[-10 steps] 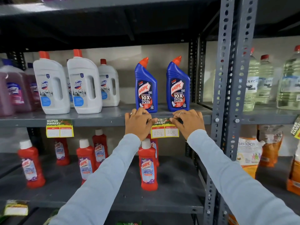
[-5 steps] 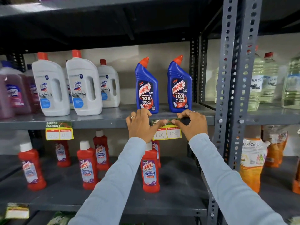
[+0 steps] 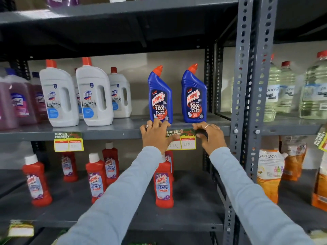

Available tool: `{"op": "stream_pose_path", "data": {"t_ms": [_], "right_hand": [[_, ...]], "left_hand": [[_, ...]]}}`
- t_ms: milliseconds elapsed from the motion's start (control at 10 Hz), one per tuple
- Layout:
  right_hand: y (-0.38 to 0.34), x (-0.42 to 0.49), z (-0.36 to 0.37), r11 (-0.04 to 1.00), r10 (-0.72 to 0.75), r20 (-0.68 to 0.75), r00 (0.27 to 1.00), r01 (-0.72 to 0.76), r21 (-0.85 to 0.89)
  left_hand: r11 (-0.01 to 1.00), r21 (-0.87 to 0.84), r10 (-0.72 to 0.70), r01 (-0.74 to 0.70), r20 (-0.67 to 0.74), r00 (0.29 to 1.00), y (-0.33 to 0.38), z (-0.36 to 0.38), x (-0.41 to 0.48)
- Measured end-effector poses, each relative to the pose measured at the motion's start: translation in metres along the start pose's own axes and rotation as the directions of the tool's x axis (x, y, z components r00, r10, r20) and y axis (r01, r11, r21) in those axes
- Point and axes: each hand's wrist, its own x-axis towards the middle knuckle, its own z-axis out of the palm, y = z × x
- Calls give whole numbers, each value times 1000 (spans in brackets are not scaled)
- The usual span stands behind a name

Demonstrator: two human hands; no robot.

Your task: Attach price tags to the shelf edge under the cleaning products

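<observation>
A yellow and green price tag, marked 120 and 100, lies against the grey shelf edge below two blue Harpic bottles. My left hand presses its left end with the thumb on the lower corner. My right hand pinches its right top corner against the edge. A second price tag hangs on the same edge below the white Domex bottles.
Pink bottles stand at the far left. Red Harpic bathroom cleaner bottles fill the shelf below. A perforated grey upright stands right of my hands; beyond it are clear liquid bottles and orange pouches.
The view shifted slightly up and left. Both hands stay on the tag; the right fingers slid along its top right corner, the left thumb moved lower onto it.
</observation>
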Motion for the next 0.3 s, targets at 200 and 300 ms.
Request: {"op": "stream_pose_path", "data": {"t_ms": [200,300], "right_hand": [[-31,-48,-81,970,159,-155,975,-125,206],[-73,-73,-152,969,92,-459,884,26,245]], "left_hand": [[959,63,257,-278,234,938,-32,-25,-16],[930,163,308,-330,146,940,-39,-38,-20]]}}
